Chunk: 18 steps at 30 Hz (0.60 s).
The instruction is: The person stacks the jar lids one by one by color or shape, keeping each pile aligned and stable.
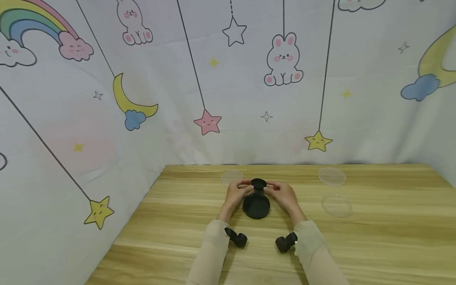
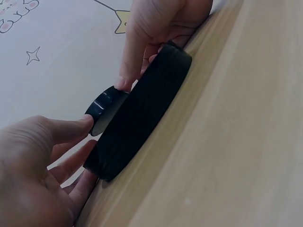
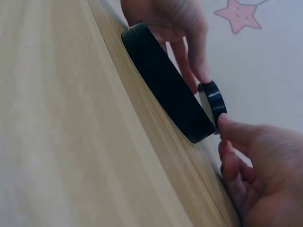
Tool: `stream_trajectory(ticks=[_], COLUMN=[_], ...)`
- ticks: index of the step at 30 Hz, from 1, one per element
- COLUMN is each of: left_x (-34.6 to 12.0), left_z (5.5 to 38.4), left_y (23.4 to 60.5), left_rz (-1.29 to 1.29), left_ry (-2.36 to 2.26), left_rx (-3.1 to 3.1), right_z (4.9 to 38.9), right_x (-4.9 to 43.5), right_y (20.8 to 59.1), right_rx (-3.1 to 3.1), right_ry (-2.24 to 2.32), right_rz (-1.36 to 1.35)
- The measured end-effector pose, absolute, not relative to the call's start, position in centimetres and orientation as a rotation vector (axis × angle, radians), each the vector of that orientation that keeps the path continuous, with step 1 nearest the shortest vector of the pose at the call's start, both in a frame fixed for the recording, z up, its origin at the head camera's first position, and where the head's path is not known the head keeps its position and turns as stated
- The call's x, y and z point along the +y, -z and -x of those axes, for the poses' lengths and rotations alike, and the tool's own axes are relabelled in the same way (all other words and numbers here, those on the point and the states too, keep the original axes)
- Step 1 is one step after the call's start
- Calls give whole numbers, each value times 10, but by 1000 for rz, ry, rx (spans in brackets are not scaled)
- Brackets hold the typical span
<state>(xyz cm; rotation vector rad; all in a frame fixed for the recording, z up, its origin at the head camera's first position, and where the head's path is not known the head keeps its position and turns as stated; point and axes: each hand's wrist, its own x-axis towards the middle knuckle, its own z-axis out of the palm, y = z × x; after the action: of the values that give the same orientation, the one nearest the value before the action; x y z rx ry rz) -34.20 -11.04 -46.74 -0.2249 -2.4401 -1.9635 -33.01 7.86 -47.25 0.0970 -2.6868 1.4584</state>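
A small black round cap (image 1: 258, 183) with a pale underside stands between both hands, close over the far side of a larger, thick black disc (image 1: 256, 206). My left hand (image 1: 238, 194) holds the cap's left edge, its thumb on the rim and the other fingers curled beneath and behind. From the opposite side my right hand (image 1: 283, 194) pinches the rim in the same way, as the right wrist view shows with the cap (image 3: 215, 101) between the two thumbs. The larger disc (image 2: 142, 113) lies flat on the wooden table, and the left fingertips come right at its edge.
Clear round discs lie on the table (image 1: 171, 221): one (image 1: 232, 177) behind the left hand, two (image 1: 332, 176) to the right. A black wrist camera (image 1: 239, 239) juts from each sleeve. White cloth with cartoon prints (image 1: 242, 95) hangs along the back and left edges.
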Motion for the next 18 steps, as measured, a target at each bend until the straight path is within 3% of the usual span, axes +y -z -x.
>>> stream_trajectory(ticks=[9, 18], left_x=[-109, -111], left_z=[323, 339], left_y=[442, 461], left_rz=[192, 253], left_ry=[2102, 2145], left_rx=[-2370, -2325], right_z=[329, 329], right_x=[79, 83], right_y=[472, 474], right_rx=[-2634, -2489], right_ry=[-1590, -1885], right_rz=[-128, -152])
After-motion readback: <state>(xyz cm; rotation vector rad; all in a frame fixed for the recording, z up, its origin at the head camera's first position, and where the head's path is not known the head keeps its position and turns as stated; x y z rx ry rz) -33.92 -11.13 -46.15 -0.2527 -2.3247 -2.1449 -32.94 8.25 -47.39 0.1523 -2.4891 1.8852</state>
